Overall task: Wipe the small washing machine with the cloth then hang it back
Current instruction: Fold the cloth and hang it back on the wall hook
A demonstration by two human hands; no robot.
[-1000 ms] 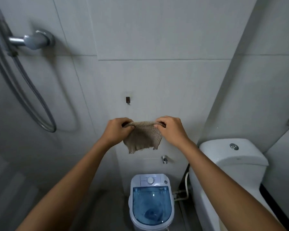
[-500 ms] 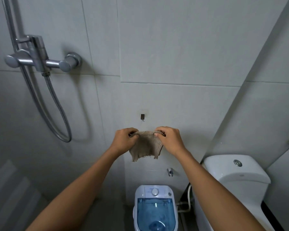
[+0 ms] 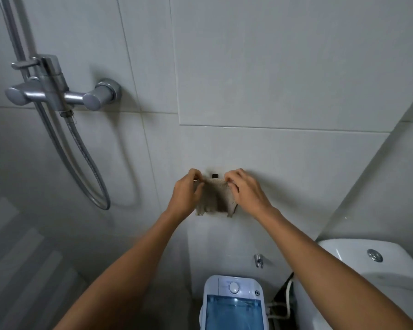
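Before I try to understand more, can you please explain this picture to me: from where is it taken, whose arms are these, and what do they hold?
The camera sits on a person's head and looks forward and down, so the two arms are that person's own. The left hand and the right hand pinch the top edge of a small beige cloth with their fingers, holding it against the tiled wall just under a small dark hook. Below stands a small washing machine with a blue lid. A toilet is at the right, a shower tap at the left.
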